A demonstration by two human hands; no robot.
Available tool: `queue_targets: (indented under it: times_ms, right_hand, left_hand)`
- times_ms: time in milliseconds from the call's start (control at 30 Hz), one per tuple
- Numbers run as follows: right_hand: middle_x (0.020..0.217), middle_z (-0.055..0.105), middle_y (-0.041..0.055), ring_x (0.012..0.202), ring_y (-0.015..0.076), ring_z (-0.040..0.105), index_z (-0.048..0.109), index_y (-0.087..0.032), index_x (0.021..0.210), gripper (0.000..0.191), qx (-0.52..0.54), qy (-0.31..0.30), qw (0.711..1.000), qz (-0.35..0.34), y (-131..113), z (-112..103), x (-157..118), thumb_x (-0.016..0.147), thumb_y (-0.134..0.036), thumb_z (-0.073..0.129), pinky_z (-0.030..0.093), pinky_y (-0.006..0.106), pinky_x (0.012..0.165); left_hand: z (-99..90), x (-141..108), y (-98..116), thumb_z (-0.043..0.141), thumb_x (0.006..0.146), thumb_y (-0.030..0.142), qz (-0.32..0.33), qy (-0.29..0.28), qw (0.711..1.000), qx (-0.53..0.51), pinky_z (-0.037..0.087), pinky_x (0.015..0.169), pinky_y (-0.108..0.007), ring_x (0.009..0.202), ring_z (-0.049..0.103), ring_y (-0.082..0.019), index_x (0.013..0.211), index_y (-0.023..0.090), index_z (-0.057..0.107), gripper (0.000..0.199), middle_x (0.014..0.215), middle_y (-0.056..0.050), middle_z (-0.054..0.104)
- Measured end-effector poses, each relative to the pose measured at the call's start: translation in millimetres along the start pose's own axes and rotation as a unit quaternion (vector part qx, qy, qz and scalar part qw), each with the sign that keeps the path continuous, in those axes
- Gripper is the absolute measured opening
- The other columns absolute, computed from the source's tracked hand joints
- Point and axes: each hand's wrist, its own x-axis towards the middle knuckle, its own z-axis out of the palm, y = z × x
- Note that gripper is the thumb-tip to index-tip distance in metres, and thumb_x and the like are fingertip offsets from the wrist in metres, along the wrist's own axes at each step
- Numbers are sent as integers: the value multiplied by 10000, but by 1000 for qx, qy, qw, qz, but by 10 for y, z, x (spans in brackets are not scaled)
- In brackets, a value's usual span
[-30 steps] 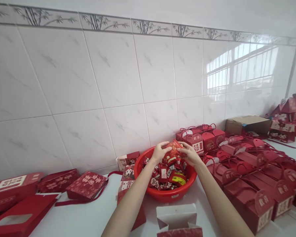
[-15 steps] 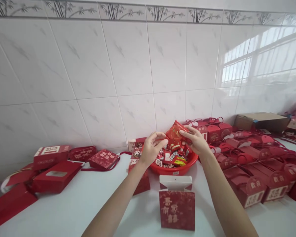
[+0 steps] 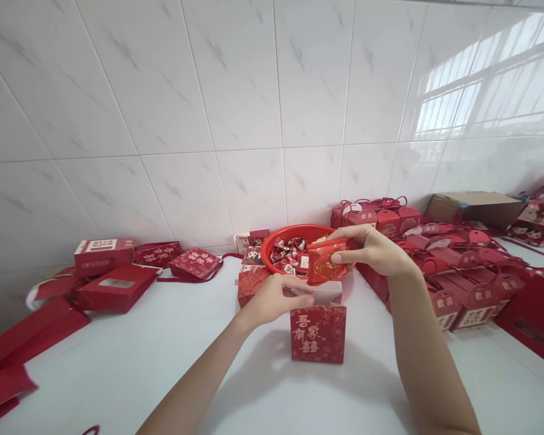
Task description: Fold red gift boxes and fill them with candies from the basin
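Observation:
My right hand [image 3: 367,251] pinches a shiny red packet [image 3: 329,263] with gold print between thumb and fingers. The packet hangs just over the open top of a small red gift box [image 3: 318,335], which stands upright with gold characters on its front. At the box's upper left edge, my left hand [image 3: 276,299] is closed, thumb and forefinger on the rim. Behind them sits a red plastic basin [image 3: 272,238] filled with wrapped sweets [image 3: 288,257], partly hidden by the packet and my right hand.
Rows of filled-out red handled boxes [image 3: 476,296] cover the right of the white table [image 3: 172,362]. More red boxes [image 3: 118,287] lie at the left. A cardboard box [image 3: 476,205] stands against the tiled wall at the back right.
My right hand has brought the red packet from above the basin toward me, over the gift box. My left hand has left the packet and come down to the box rim. The view has tilted down.

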Motion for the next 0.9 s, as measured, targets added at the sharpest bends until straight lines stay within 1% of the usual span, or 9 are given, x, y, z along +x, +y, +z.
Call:
queue_targets:
  times_ms: [67, 133, 233, 367, 500, 667, 733, 833, 900]
  right_hand:
    - [943, 748, 65, 791, 190, 675, 785, -159, 1008, 309, -33, -27, 999, -2, -22, 40, 3, 737, -306, 802, 551, 259, 643]
    - [937, 741, 60, 816, 197, 675, 779, -159, 1011, 321, -65, -55, 996, 3, -15, 75, 24, 728, -307, 805, 558, 273, 677]
    - [890, 719, 40, 767, 180, 658, 763, -159, 988, 290, -110, -98, 989, 25, 34, 119, 71, 726, -281, 788, 539, 267, 645]
    - [841, 679, 18, 685, 142, 618, 737, -162, 902, 166, -125, -137, 982, 19, 57, 163, 99, 763, -253, 731, 506, 252, 607]
    - [837, 665, 17, 711, 152, 630, 716, -164, 920, 153, -106, -147, 983, 22, -1, 194, 68, 804, -260, 690, 505, 258, 613]
    - [878, 696, 29, 797, 160, 622, 714, -167, 926, 155, -177, -177, 968, -7, 16, 232, 78, 813, -273, 711, 486, 258, 688]
    - [873, 698, 35, 819, 162, 617, 711, -163, 938, 157, -186, -181, 965, -25, 54, 257, 108, 842, -285, 686, 477, 257, 708]
    - [837, 678, 30, 731, 137, 588, 701, -159, 963, 170, -178, -178, 967, -44, 98, 318, 152, 911, -269, 584, 456, 243, 642]
    - [818, 667, 27, 683, 125, 572, 698, -154, 975, 200, -166, -184, 967, -59, 109, 372, 174, 937, -240, 521, 443, 237, 602]
  left_hand:
    - [-7, -32, 10, 801, 755, 375, -11, -36, 998, -42, 534, 790, -320, 960, 685, -257, 1132, 250, 769, 398, 1139, -55, 750]
    - [-19, -69, 46, 816, 742, 383, -11, -58, 997, -51, 537, 840, -339, 1006, 680, -264, 1183, 247, 741, 468, 1201, -52, 732]
    - [-30, -97, 79, 821, 740, 407, -10, -62, 997, -42, 510, 964, -386, 1115, 656, -294, 1159, 215, 744, 467, 1196, -59, 736]
    - [-35, -89, 38, 832, 729, 400, -12, -68, 996, -63, 485, 1037, -413, 1255, 593, -316, 1294, 245, 673, 607, 1343, -70, 665]
    - [-38, -88, 15, 824, 729, 422, -21, -57, 998, -30, 468, 1060, -444, 1298, 554, -345, 1234, 253, 710, 544, 1395, -61, 629]
    - [-40, -95, 25, 817, 739, 403, -23, -63, 997, -37, 453, 1072, -441, 1286, 564, -334, 1261, 240, 696, 561, 1307, -69, 687]
    - [-42, -90, 4, 827, 723, 419, -29, -58, 997, -38, 469, 1053, -428, 1275, 572, -332, 1260, 239, 695, 581, 1324, -74, 674]
    - [-42, -83, -28, 836, 703, 448, -29, -48, 998, -31, 497, 1016, -414, 1266, 576, -338, 1258, 253, 694, 605, 1387, -72, 630]
    - [-35, -81, -30, 833, 706, 442, -28, -52, 998, -35, 514, 988, -410, 1225, 604, -330, 1238, 248, 705, 580, 1344, -70, 658]
